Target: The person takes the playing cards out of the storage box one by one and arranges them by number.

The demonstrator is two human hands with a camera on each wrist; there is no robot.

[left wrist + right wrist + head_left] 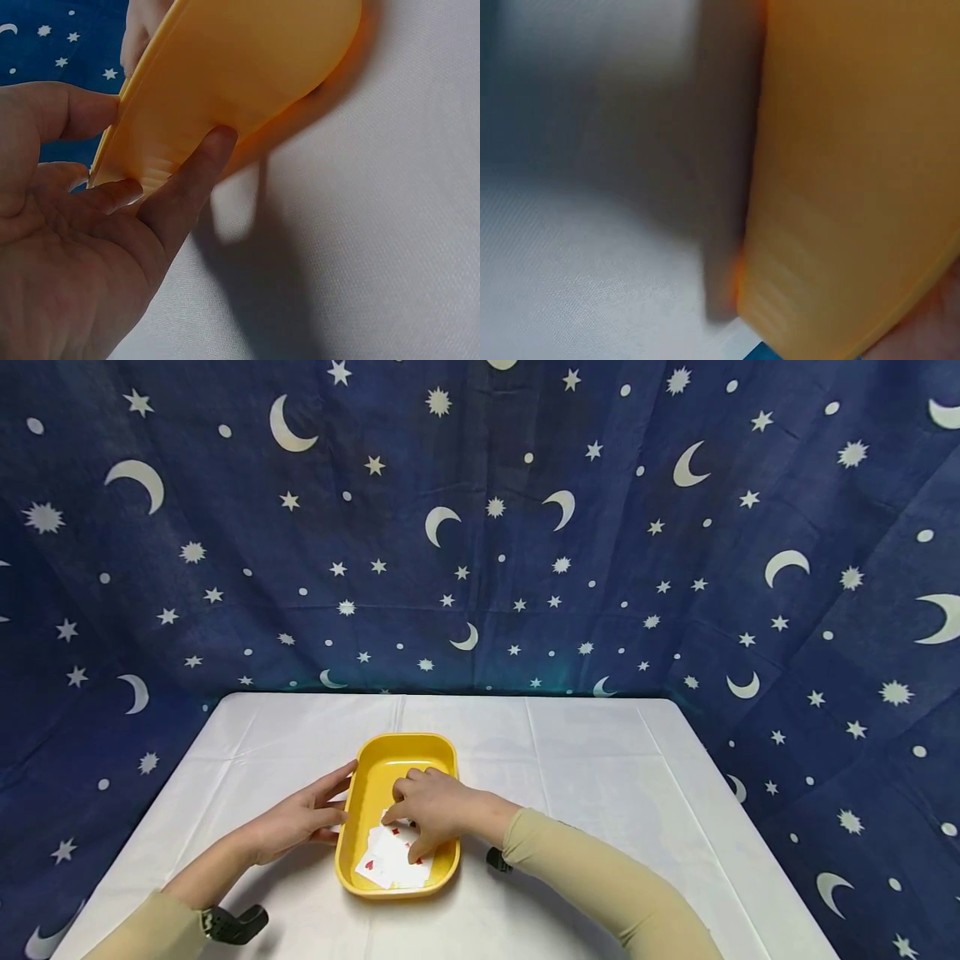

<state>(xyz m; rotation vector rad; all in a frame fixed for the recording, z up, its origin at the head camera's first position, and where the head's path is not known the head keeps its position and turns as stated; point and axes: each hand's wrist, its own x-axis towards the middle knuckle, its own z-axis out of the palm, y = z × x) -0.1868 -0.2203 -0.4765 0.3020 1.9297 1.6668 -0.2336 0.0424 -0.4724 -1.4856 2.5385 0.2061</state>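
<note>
A yellow oblong tray (397, 894) lies on the white tablecloth, with several playing cards (386, 860) loosely overlapping in its near end; red hearts and diamonds show on them. My left hand (300, 818) touches the tray's left side with spread fingers, some at the rim and one along the outer wall (247, 67). Inside the tray, over the cards, is my right hand (435, 806), its fingers bent down and its thumb apart from them. Its fingertips reach the cards. The right wrist view shows mostly the tray's outer wall (847, 165), with only a sliver of a hand.
The white-covered table (600, 793) extends around the tray on all sides. Behind it hangs a dark blue curtain (480, 577) with moons and stars. A black wrist strap piece (236, 926) is by the left wrist and another (497, 859) by the right.
</note>
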